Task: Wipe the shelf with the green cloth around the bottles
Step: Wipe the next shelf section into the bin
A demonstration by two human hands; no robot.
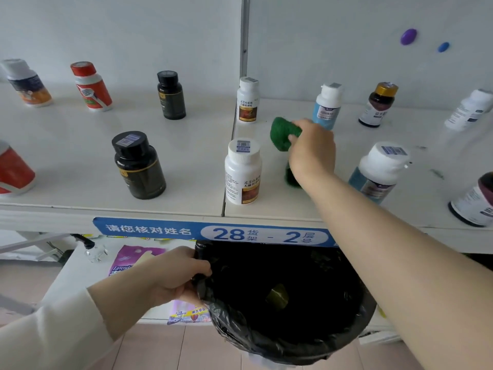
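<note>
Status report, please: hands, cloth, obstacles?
Right hand grips crumpled green cloth at white shelf. Left hand holds black-lined bin. White bottle and light-blue bottle flank it.

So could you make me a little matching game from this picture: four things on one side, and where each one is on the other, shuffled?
Things
1. green cloth
2. black bin bag
3. purple magnet
4. blue label strip

Places
a. stuck on the wall
b. gripped by the right hand
c. on the front edge of the shelf
d. rim held by the left hand

Pairs: 1-b, 2-d, 3-a, 4-c
</note>
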